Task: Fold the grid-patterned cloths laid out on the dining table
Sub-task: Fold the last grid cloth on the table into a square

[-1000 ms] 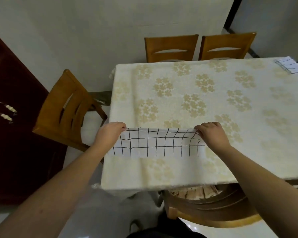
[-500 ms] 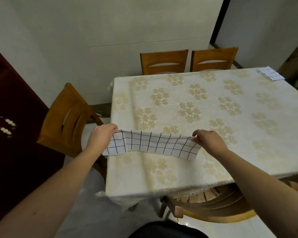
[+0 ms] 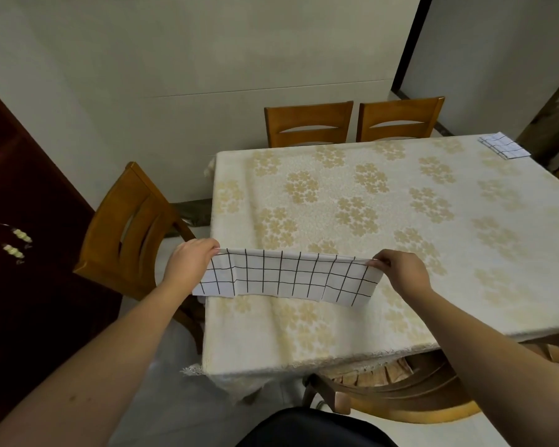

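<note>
Head: 2 hands (image 3: 191, 262) (image 3: 400, 272) grip 1 cloth (image 3: 288, 277); 2nd cloth (image 3: 504, 146) far.

The worktop (image 3: 400, 324) is a rectangular dining table covered by a cream tablecloth (image 3: 336, 175) patterned with clusters of pale gold flowers; its fringed hem hangs over the near edge and the left corner. A white cloth with a black grid (image 3: 288, 279) is spread as a long strip near the front left corner, its lower edge touching the tablecloth. A second, folded grid cloth (image 3: 504, 145) lies flat at the far right corner, well apart from the first.
</note>
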The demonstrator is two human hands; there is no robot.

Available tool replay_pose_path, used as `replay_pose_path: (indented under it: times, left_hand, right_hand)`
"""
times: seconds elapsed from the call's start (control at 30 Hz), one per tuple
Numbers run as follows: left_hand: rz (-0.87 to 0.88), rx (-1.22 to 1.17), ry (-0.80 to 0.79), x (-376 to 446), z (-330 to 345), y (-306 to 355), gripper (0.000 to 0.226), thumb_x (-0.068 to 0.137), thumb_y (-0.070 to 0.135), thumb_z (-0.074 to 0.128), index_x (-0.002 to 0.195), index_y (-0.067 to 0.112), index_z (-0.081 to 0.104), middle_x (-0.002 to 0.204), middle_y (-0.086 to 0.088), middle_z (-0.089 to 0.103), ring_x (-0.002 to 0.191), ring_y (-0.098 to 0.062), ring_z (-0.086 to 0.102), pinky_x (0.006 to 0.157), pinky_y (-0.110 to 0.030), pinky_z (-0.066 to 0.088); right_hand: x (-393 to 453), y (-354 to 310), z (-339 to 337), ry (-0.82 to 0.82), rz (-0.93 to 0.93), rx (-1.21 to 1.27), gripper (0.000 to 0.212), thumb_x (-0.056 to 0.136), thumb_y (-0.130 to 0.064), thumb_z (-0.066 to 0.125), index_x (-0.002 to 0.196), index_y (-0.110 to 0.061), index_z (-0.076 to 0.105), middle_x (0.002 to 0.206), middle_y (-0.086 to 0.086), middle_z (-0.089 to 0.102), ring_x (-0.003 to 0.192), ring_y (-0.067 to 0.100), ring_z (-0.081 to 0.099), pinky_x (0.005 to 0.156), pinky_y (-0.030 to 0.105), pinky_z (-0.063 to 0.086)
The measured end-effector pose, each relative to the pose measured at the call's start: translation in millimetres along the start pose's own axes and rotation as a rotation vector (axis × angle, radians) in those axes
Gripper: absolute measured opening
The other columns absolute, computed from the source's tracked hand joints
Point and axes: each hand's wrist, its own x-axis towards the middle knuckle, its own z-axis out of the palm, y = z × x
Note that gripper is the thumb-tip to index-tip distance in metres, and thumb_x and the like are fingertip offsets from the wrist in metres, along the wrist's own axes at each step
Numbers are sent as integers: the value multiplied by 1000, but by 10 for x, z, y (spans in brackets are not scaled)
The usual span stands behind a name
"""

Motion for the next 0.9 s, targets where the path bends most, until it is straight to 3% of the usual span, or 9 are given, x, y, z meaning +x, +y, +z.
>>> replay_pose_path:
  times: [0.33,0.53,0.77,0.9]
  left_hand:
    - [-23,-25,42,158,-13,-22,17,96,25,56,104,17,68,92,2,68,88,-19,60,74,-39,48]
    - [24,-12,146,391,-63,141,15,92,20,62,102,13,70,95,-2,70,91,-24,61,77,-38,45]
    - [129,16,272,489,-99,298,11,84,14,72,95,11,73,88,-2,71,86,-23,65,79,-38,48]
    - [174,6,269,350,44,302,11,83,16,74,93,13,73,87,0,70,85,-20,64,79,-37,49]
  right_hand:
    - [105,-53,-21,9,-37,73,19,98,-22,53,99,-14,70,91,4,69,84,25,61,64,29,37]
    - [299,-39,-196,221,-95,-26,13,88,-10,66,99,-10,73,91,7,73,87,30,62,78,40,47]
    - [323,145,-209,389,-123,-6,11,81,-8,72,89,-16,71,91,0,72,93,28,62,82,41,41]
    - [182,278,-94,390,-50,13,16,80,-5,71,90,-18,71,97,-1,70,99,28,59,85,41,38]
